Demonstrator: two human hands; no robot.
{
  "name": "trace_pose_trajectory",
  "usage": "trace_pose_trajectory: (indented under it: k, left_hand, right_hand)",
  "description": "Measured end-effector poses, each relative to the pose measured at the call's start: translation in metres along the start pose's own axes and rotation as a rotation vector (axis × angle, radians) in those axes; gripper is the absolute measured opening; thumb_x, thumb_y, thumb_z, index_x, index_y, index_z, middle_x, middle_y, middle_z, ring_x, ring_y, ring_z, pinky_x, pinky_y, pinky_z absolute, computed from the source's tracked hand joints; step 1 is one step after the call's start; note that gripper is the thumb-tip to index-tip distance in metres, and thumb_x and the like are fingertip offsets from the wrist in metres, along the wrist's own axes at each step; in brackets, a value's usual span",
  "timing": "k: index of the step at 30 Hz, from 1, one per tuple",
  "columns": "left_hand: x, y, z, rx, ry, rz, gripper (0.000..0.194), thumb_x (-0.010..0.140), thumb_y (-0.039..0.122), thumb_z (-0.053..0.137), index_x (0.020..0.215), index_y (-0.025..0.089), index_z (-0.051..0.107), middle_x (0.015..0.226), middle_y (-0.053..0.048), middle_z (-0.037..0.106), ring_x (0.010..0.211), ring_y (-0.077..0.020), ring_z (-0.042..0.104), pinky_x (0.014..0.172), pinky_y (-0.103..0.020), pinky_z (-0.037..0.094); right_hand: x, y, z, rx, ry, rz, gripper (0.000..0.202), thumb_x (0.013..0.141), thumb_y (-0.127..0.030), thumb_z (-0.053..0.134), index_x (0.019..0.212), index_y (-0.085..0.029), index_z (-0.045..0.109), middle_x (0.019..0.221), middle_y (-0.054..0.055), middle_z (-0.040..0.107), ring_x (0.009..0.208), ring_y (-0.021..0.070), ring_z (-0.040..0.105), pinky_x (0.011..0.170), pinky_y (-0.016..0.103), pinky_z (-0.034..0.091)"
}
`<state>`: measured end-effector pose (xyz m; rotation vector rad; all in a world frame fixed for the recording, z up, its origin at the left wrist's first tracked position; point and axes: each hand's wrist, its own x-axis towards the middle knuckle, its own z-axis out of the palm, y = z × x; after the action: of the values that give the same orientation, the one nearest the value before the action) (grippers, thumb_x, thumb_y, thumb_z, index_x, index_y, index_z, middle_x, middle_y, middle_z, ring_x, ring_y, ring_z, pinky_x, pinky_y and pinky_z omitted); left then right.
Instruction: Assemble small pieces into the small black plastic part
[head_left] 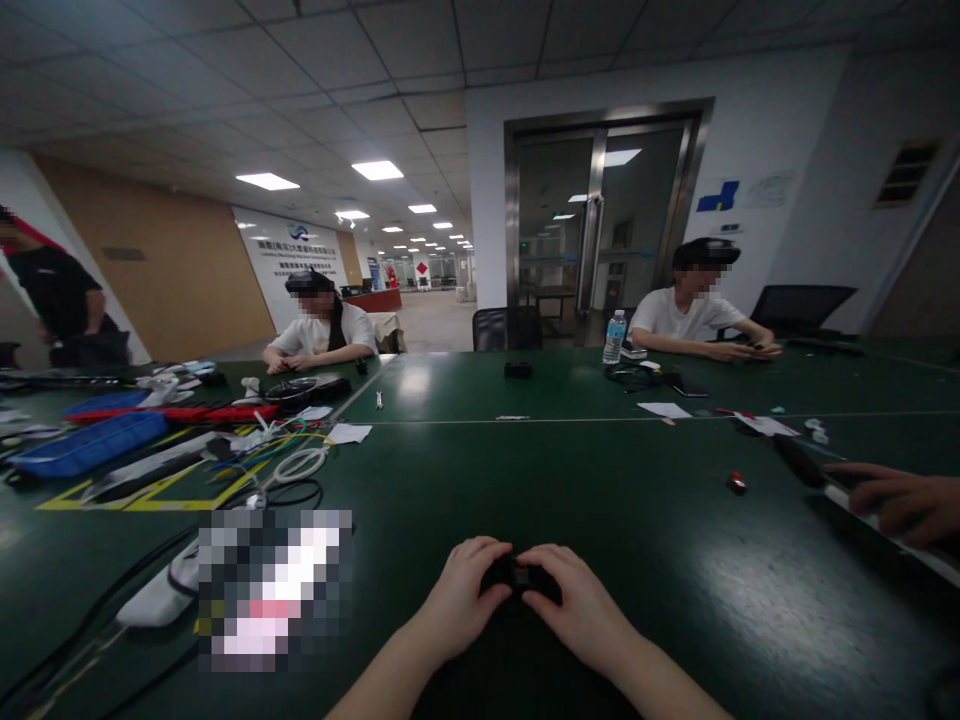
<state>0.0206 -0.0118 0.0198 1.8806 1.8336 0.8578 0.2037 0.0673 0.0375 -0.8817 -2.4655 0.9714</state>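
My left hand (pixel 466 592) and my right hand (pixel 571 602) face each other low in the middle of the head view, just over the green table. Between them is a small black object (pixel 520 577), with a paler patch in its middle. Each hand has its fingers and thumb closed on one end of it. Its exact kind is hard to make out, since the fingertips cover both ends.
To the left are a white power strip (pixel 161 590), a blurred-out bright screen (pixel 277 590), coiled cables (pixel 300 463) and a blue tray (pixel 90 445). A bottle (pixel 614 337) and a small red item (pixel 736 483) stand right. A co-worker's hand (pixel 900 505) is at the right edge.
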Motion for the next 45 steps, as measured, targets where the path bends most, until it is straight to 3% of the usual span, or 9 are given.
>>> trace_pose_trajectory:
  k: [8,16,23,29,38,45]
  left_hand:
    - [0.001,-0.005,0.006,0.031,0.059,0.045,0.047,0.075,0.01,0.056,0.118,0.026,0.051,0.119,-0.004,0.055,0.114,-0.0241,0.045,0.1,-0.043,0.035]
    - [0.0,-0.005,0.004,-0.009,0.03,0.026,0.046,0.073,0.013,0.058,0.118,0.025,0.053,0.12,-0.005,0.055,0.115,-0.0235,0.046,0.101,-0.041,0.034]
    - [-0.001,-0.008,0.006,-0.007,0.049,0.049,0.055,0.071,0.019,0.062,0.125,0.025,0.049,0.128,-0.008,0.05,0.12,-0.0281,0.042,0.102,-0.047,0.032]
    - [0.001,-0.01,0.005,0.011,0.016,0.043,0.049,0.075,0.018,0.058,0.123,0.024,0.052,0.12,-0.007,0.056,0.115,-0.0259,0.046,0.1,-0.044,0.035]
    - [0.0,-0.006,0.005,0.029,0.011,0.034,0.05,0.075,0.022,0.058,0.124,0.021,0.05,0.127,-0.009,0.049,0.117,-0.0257,0.043,0.102,-0.043,0.032]
    - [0.001,-0.005,0.006,0.031,0.013,0.039,0.046,0.073,0.016,0.057,0.118,0.021,0.053,0.119,-0.007,0.054,0.113,-0.0251,0.046,0.1,-0.043,0.033]
  right_hand:
    - [0.0,-0.004,-0.001,-0.038,0.034,-0.006,0.034,0.073,-0.018,0.059,0.106,-0.027,0.06,0.112,0.002,0.06,0.107,0.0213,0.052,0.093,0.035,0.038]
    - [-0.003,-0.01,-0.005,-0.009,0.021,0.005,0.035,0.073,-0.025,0.063,0.108,-0.028,0.06,0.11,0.001,0.062,0.104,0.0225,0.053,0.09,0.035,0.04]
    - [-0.003,-0.008,-0.004,0.0,0.025,0.021,0.036,0.073,-0.023,0.062,0.108,-0.029,0.059,0.11,0.0,0.062,0.103,0.0215,0.054,0.089,0.035,0.04]
    - [-0.004,-0.008,-0.005,0.006,0.011,0.046,0.036,0.073,-0.027,0.063,0.109,-0.031,0.059,0.109,-0.002,0.061,0.102,0.0205,0.053,0.089,0.033,0.04]
    - [-0.002,-0.003,0.0,-0.013,0.03,0.003,0.035,0.073,-0.024,0.062,0.107,-0.028,0.06,0.108,0.0,0.062,0.102,0.0211,0.054,0.089,0.034,0.039]
    - [-0.002,-0.007,-0.003,-0.015,0.031,-0.014,0.035,0.072,-0.023,0.063,0.106,-0.028,0.059,0.111,0.001,0.06,0.103,0.0217,0.053,0.089,0.034,0.038]
